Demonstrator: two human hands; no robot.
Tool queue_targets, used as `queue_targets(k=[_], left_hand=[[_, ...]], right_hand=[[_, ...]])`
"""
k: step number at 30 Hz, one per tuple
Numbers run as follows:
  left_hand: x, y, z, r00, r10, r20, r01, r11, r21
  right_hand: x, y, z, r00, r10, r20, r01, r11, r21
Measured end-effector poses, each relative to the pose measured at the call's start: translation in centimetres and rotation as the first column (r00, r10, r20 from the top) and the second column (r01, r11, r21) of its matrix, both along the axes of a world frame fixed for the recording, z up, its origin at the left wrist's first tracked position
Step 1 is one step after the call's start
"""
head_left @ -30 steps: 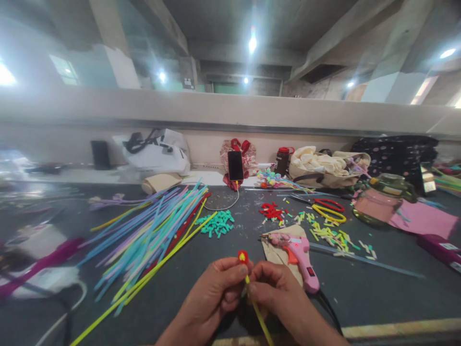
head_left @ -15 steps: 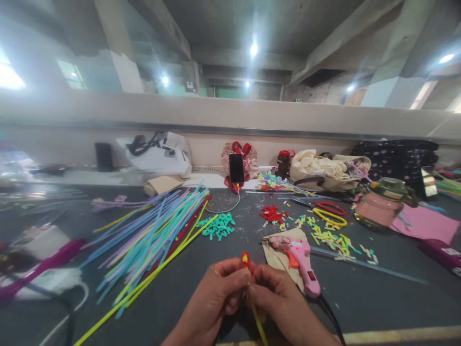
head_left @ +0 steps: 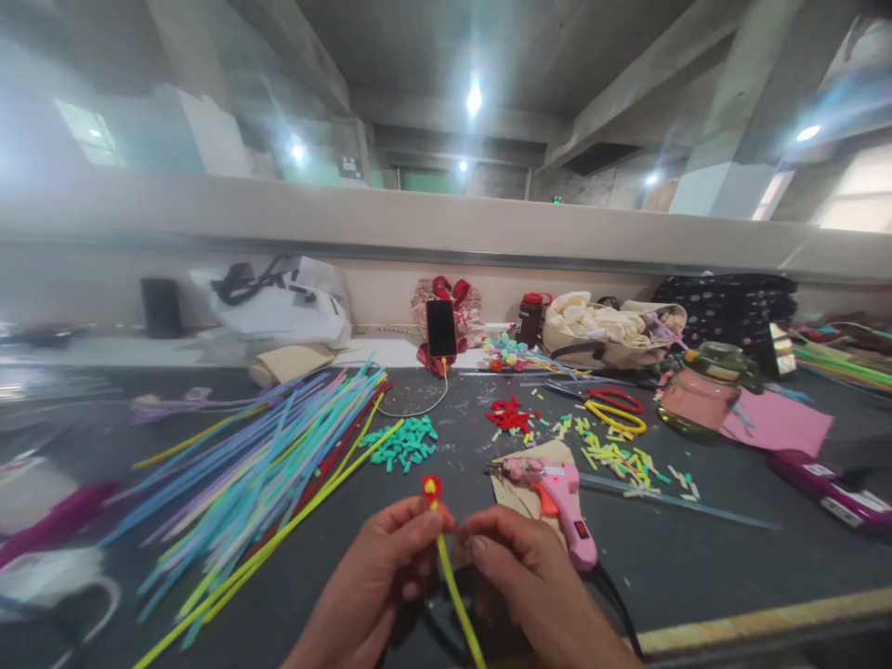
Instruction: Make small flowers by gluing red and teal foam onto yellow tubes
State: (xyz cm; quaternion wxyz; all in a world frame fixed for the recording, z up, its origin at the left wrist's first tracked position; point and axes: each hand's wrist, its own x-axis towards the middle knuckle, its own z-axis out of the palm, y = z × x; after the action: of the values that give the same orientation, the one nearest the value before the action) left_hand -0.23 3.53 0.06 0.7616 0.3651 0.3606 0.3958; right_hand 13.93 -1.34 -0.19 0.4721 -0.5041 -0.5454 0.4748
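Observation:
My left hand [head_left: 380, 576] pinches a yellow pipe cleaner [head_left: 454, 590] just below its top between thumb and fingers. At that top end sits a small red loop with a yellow centre [head_left: 432, 488], standing above the fingertips. The stem hangs down toward me between the hands. My right hand [head_left: 519, 571] is just right of the stem, its fingers bent and loosely apart, with nothing visible in them. A pink glue gun [head_left: 568, 497] lies beyond the right hand on a beige pad [head_left: 512, 497].
Long pipe cleaners [head_left: 279, 483] lie in a bundle at left. Short cut pieces sit in teal [head_left: 402, 443], red [head_left: 510, 415] and yellow-green [head_left: 623, 462] piles. Scissors [head_left: 617, 413], a jar [head_left: 699, 390] and a phone [head_left: 440, 327] stand or lie farther back.
My right hand has come off the stem and is apart from it. The left hand still holds the pipe cleaner, showing more of its stem. The view has turned slightly right.

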Motion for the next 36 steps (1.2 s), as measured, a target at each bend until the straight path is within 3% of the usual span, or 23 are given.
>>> queue_targets(k=[2,5,8,12,16,20,28,36], left_hand=[[-0.4,0.3,0.7,1.000,0.024,0.005,-0.024,0.999,-0.027],[-0.9,0.7,1.3,0.999,0.030,0.036,-0.027,0.996,-0.088],[-1.0,1.1,1.2,0.996,0.037,0.079,-0.025,0.988,-0.150],[-0.8,1.3,0.6,0.997,0.031,0.071,-0.018,0.986,-0.167],[-0.6,0.9,0.6,0.998,0.037,0.058,-0.025,0.980,-0.199],[-0.5,0.5,0.7,0.996,0.072,0.043,-0.063,0.980,-0.190],[-0.5,0.3,0.6,0.997,0.080,-0.005,-0.079,0.973,-0.216],[0.0,-0.2,1.3,0.989,0.111,-0.095,-0.130,0.967,-0.219]], right_hand=[[0.7,-0.6,0.8,0.990,-0.064,0.122,0.059,0.997,0.050],[2.0,-1.2,1.6,0.985,-0.097,0.144,0.087,0.993,0.075],[3.4,-1.4,1.9,0.959,-0.139,0.246,0.104,0.983,0.148],[5.2,-1.4,2.0,0.861,-0.255,0.440,0.180,0.962,0.204],[6.7,-1.3,2.2,0.831,-0.321,0.454,0.287,0.947,0.143],[8.5,-0.8,3.3,0.819,-0.345,0.459,0.290,0.938,0.189],[12.3,3.3,5.2,0.782,-0.324,0.532,0.145,0.925,0.351],[13.6,9.2,5.6,0.702,-0.317,0.638,0.147,0.941,0.305]])
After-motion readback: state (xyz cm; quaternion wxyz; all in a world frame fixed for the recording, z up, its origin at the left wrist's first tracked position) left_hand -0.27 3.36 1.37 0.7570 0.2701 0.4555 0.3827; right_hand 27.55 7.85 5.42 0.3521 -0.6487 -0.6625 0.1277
